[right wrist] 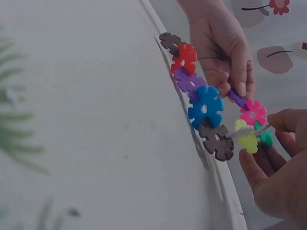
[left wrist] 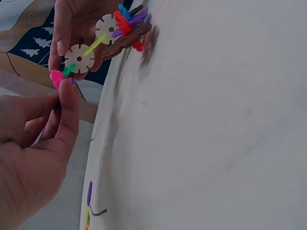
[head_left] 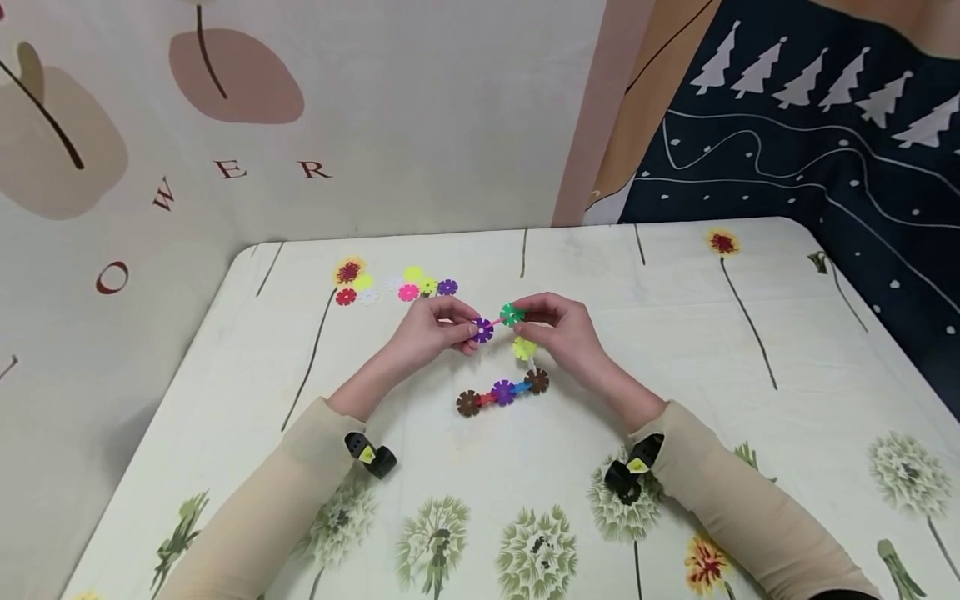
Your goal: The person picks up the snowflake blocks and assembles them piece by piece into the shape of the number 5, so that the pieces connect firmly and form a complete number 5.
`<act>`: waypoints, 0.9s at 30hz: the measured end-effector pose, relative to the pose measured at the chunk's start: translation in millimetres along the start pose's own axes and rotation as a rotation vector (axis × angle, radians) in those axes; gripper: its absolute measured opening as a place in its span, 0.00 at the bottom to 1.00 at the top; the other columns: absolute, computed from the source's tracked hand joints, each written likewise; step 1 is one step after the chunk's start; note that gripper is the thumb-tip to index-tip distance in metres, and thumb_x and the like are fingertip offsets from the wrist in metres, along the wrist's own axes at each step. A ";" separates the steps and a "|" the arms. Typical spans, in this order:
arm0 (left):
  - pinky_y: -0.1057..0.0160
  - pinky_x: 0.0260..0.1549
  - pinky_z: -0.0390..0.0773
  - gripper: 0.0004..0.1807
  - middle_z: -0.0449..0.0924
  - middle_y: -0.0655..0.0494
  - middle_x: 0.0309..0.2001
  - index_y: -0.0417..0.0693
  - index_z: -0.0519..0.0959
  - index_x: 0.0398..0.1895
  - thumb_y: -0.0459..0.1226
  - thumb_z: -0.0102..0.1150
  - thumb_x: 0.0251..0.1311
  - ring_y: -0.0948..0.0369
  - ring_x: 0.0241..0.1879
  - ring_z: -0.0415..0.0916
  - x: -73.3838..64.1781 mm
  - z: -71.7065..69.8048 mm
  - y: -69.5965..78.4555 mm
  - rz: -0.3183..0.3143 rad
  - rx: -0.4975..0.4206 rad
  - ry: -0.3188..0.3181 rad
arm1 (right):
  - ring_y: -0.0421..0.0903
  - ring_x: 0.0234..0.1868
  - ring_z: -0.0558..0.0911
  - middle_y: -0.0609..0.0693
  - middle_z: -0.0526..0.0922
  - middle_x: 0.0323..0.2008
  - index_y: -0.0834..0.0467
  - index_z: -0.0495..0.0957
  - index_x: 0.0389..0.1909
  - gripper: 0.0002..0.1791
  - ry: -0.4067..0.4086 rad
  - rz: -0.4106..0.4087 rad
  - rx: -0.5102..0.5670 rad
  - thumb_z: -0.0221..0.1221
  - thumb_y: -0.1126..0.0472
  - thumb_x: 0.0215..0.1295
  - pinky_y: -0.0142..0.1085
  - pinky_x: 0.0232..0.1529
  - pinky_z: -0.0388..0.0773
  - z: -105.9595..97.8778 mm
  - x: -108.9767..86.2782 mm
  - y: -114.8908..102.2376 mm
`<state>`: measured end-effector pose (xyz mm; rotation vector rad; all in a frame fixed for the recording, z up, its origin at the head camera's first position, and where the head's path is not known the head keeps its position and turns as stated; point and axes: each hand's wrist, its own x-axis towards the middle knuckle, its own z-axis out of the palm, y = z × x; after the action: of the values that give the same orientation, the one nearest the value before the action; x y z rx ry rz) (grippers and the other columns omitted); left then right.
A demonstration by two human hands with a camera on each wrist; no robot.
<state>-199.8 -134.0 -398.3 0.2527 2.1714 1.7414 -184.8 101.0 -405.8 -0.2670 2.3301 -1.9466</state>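
A chain of slotted plastic snowflake discs hangs between my two hands. My left hand [head_left: 431, 327] pinches the purple disc [head_left: 482, 331] at its upper end. A pink disc [right wrist: 253, 113] joins that purple one to a green disc [head_left: 512, 314]. My right hand [head_left: 564, 331] grips the chain around the green disc, a white disc [left wrist: 79, 58] and a yellow disc [head_left: 524, 347]. Below, the chain turns left through a brown disc [head_left: 537, 382], a blue disc [right wrist: 205, 108], a second purple disc [head_left: 502, 392] and a red disc [right wrist: 184, 59], ending in another brown disc [head_left: 468, 403].
Beyond my left hand, loose discs lie on the table: a red one [head_left: 346, 297], a pink one [head_left: 408, 292], a purple one [head_left: 447, 287] and several yellow and white ones. A flower-print cloth [head_left: 675, 333] covers the table. Printed curtains [head_left: 450, 108] hang behind it.
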 end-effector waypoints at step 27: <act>0.58 0.42 0.87 0.09 0.80 0.41 0.39 0.29 0.74 0.49 0.23 0.58 0.68 0.56 0.32 0.87 0.8 5.0 -6.6 -0.094 -0.256 0.158 | 0.51 0.45 0.87 0.64 0.86 0.47 0.71 0.82 0.54 0.15 0.018 0.026 0.020 0.62 0.71 0.69 0.34 0.46 0.85 19.9 -4.1 -5.8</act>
<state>-198.2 -130.8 -405.7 -0.0518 1.9975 2.0186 -176.7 81.5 -403.9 -0.2174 2.3117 -1.9678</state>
